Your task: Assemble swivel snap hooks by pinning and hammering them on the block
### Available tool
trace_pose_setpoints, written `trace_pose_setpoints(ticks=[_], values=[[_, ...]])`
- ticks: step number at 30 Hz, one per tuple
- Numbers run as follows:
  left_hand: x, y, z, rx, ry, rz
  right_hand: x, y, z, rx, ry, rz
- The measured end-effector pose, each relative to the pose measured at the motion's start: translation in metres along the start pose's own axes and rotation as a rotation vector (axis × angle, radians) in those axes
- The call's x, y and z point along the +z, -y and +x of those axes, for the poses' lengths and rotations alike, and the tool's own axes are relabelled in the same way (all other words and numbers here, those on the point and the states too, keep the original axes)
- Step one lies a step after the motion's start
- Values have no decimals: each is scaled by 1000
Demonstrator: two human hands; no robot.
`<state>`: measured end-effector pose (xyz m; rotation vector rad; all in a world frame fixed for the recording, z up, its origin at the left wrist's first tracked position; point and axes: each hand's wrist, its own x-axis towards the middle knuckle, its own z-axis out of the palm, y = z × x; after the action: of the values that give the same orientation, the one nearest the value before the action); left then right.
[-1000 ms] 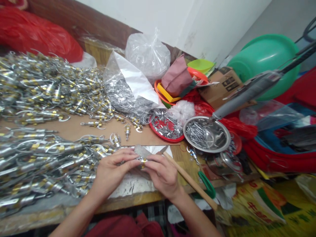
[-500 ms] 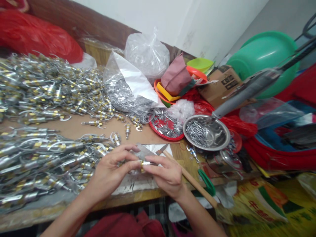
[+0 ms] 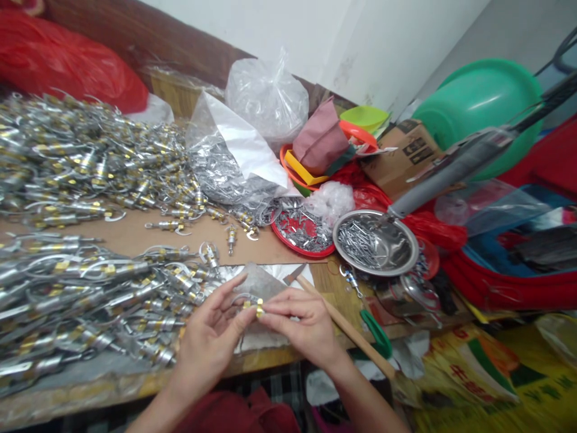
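Near the table's front edge, my left hand (image 3: 211, 334) is closed on a small metal fitting (image 3: 259, 307) with gold-coloured parts and a curved silver piece. My right hand (image 3: 304, 322) pinches the same fitting from the other side, its fingertips covering that end. Under the hands lies a grey metal plate (image 3: 265, 281) on white sheeting. Left of them is a heap of similar silver and gold fittings (image 3: 121, 294), with a larger pile (image 3: 90, 156) behind it.
A wooden-handled hammer (image 3: 349, 328) slants right of my hands. Beyond are a red tray (image 3: 303, 228) of small metal pieces and a steel bowl (image 3: 401, 246) of pins. A grey tool arm (image 3: 455, 168) reaches over the bowl.
My left hand has opened out somewhat and tilted upward. The fitting has turned, so its gold parts and curved piece now show between the fingertips.
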<state>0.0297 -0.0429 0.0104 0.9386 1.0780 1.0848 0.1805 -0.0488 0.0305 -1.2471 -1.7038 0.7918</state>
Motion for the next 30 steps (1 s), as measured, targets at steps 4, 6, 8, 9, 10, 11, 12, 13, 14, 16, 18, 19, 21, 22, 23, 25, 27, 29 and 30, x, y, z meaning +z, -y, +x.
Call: trace_pose_setpoints(ticks=[4,6,8,9,10,11,12,13,14,16,18,19,21,22,23,25,27,29,30], values=[[-2,4,1,-52,19,-55,-28,-24,45,106,-4,-605],[-1,5,2,-66,28,-98,-42,-45,78,164,-80,-746],[0,4,1,-70,37,-126,-51,-67,109,226,-76,-842],[1,4,0,-74,47,-132,-52,-76,122,256,-58,-878],[2,3,0,-82,59,-134,-51,-85,132,285,-38,-912],[3,3,0,-92,70,-134,-49,-92,140,308,-20,-937],[3,3,-1,-103,81,-135,-46,-97,146,325,-7,-955],[3,2,-1,-115,92,-139,-43,-101,151,335,2,-966],[3,2,-1,-125,98,-142,-41,-103,153,340,5,-969],[3,1,0,-139,95,-148,-39,-105,155,338,4,-956],[3,-1,1,-151,94,-156,-43,-102,153,319,-7,-914],[3,-1,1,-159,96,-160,-45,-100,149,300,-16,-882],[2,-2,2,-177,98,-175,-48,-90,137,244,-25,-797],[2,-1,3,-187,95,-183,-48,-84,128,212,-21,-748],[2,-1,3,-195,88,-193,-47,-76,116,184,-12,-701],[3,1,3,-207,67,-219,-42,-59,88,131,18,-614],[3,4,3,-213,52,-246,-36,-42,58,42,54,-511],[4,7,4,-208,31,-262,-31,-29,33,-103,131,-378],[4,8,5,-202,15,-264,-29,-23,24,-156,177,-348]])
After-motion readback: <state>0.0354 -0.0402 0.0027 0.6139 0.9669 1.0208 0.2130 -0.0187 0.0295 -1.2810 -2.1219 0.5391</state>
